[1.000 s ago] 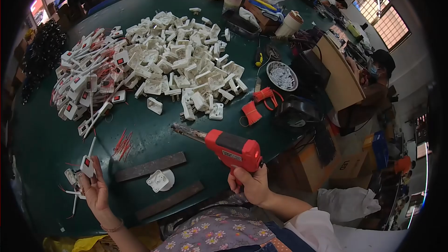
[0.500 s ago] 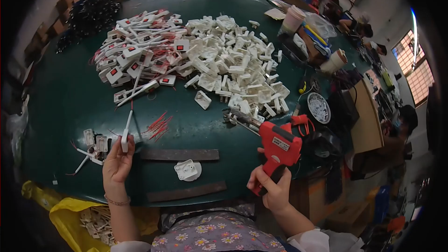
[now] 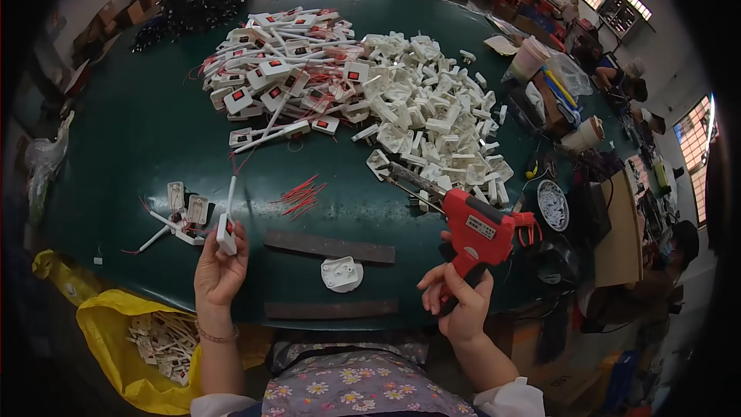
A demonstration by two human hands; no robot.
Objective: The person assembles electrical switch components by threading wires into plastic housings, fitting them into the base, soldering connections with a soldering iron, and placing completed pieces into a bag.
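My left hand is closed on a white switch housing with a bit of red on its side, a white cable rising from its top. In my right hand is the black grip of a red soldering gun; its metal tip points up and left, towards the white plastic parts. Left of my left hand lie open white housings and short white cables with red wires. Between my hands, a white plastic piece rests on the table, near two dark strips.
Switch housings with cables are heaped at the back, beside a pile of white plastic parts. Cut red wires lie mid-table. A bowl of small white pieces stands at right. A yellow bag hangs below the left edge.
The whole view has shifted, so things appear further right. The housing in my left hand has turned, showing more of its side. My right fingers look looser around the soldering gun's grip.
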